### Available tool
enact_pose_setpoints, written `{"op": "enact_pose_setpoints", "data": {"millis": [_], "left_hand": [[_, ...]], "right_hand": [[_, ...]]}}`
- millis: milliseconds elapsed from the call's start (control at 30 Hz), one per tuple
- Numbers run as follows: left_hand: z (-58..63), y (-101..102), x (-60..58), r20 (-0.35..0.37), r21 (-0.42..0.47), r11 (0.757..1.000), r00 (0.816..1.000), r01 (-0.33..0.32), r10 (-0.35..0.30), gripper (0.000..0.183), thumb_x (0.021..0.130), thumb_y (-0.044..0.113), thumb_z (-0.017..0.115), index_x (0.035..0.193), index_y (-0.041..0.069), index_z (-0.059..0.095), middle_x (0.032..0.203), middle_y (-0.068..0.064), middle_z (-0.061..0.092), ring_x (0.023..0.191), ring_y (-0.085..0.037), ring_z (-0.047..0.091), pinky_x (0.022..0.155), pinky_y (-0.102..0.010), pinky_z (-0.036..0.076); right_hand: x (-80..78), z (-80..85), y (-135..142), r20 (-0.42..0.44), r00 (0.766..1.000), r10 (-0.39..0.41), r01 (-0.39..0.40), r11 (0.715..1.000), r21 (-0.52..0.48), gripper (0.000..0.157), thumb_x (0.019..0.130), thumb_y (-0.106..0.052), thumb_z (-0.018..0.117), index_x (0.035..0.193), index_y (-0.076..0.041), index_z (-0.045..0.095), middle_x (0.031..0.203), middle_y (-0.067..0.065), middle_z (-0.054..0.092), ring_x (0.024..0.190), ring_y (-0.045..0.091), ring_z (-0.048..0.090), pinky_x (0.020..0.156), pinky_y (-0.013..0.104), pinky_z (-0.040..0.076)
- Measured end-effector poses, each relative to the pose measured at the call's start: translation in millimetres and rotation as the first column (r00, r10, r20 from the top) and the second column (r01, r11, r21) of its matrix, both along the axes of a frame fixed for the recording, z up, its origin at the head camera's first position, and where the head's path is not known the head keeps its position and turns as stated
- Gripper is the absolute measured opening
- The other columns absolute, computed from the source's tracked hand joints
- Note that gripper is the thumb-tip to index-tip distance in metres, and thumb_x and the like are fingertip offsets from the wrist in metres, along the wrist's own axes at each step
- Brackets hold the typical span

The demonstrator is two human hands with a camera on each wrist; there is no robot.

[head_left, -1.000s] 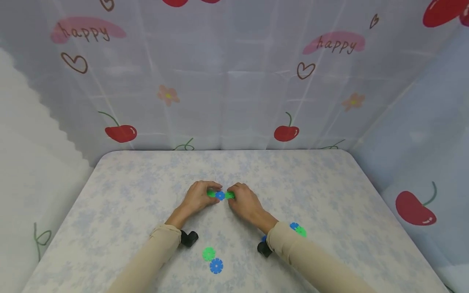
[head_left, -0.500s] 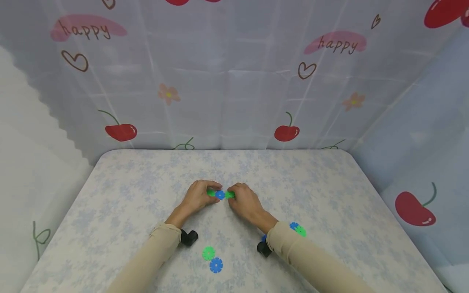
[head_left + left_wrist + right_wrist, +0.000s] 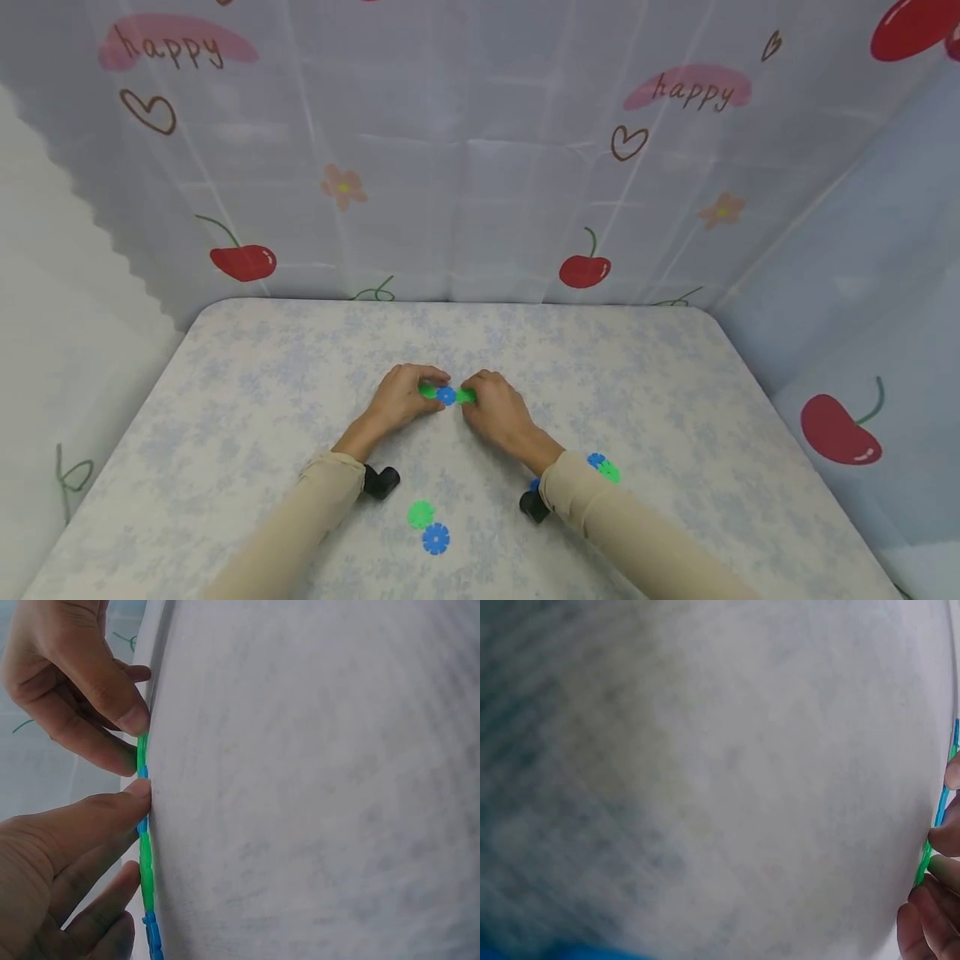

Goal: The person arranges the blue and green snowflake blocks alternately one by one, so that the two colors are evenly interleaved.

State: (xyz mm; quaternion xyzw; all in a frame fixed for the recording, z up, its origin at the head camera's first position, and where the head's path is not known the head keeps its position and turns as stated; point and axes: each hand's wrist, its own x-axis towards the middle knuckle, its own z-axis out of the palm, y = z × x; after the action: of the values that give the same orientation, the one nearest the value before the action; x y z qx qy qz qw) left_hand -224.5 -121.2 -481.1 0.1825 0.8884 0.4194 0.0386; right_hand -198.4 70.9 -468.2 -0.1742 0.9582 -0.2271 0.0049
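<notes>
Between my two hands lies a row of snowflake discs joined edge to edge, alternating green and blue. My left hand pinches the row at a blue disc with thumb and fingers. A further green disc and a blue disc extend past its fingers in the left wrist view. My right hand pinches the green disc at the right end, partly covered by its fingers. In the right wrist view the row shows edge-on beside the fingertips.
Nearer me lie a loose green disc and a blue disc. Beyond the right sleeve are another blue disc and green disc. One more blue disc is mostly hidden by the right wrist. A printed curtain borders the table.
Both hands keep their hold on the disc row, with hardly any movement. The head view has tilted slightly, shifting everything a little left and up.
</notes>
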Motion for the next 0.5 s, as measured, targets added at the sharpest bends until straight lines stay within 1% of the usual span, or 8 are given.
{"op": "enact_pose_setpoints", "data": {"millis": [133, 500], "left_hand": [[-0.2, 0.5, -1.5, 0.003, 0.008, 1.0, 1.0, -0.004, 0.004, 0.041, 0.075, 0.006, 0.085, 0.115, 0.008, 0.074, 0.108, 0.0, 0.073, 0.107, -0.024, 0.065, 0.094, -0.043, 0.05], [0.7, -0.2, 0.7, 0.01, -0.027, 1.0, 1.0, -0.012, 0.012, 0.041, 0.075, 0.007, 0.085, 0.115, 0.009, 0.074, 0.108, 0.001, 0.073, 0.11, -0.024, 0.064, 0.097, -0.044, 0.048]], "right_hand": [[-1.5, 0.0, 0.5, -0.004, 1.0, -0.006, 0.006, 1.0, 0.011, 0.025, 0.091, -0.013, 0.07, 0.115, -0.007, 0.07, 0.118, 0.007, 0.064, 0.108, 0.025, 0.061, 0.082, 0.038, 0.056], [-1.1, -3.0, -0.8, 0.02, 1.0, -0.003, 0.003, 1.0, 0.016, 0.029, 0.091, -0.015, 0.07, 0.12, -0.008, 0.068, 0.12, 0.007, 0.063, 0.109, 0.024, 0.06, 0.082, 0.038, 0.055]]}}
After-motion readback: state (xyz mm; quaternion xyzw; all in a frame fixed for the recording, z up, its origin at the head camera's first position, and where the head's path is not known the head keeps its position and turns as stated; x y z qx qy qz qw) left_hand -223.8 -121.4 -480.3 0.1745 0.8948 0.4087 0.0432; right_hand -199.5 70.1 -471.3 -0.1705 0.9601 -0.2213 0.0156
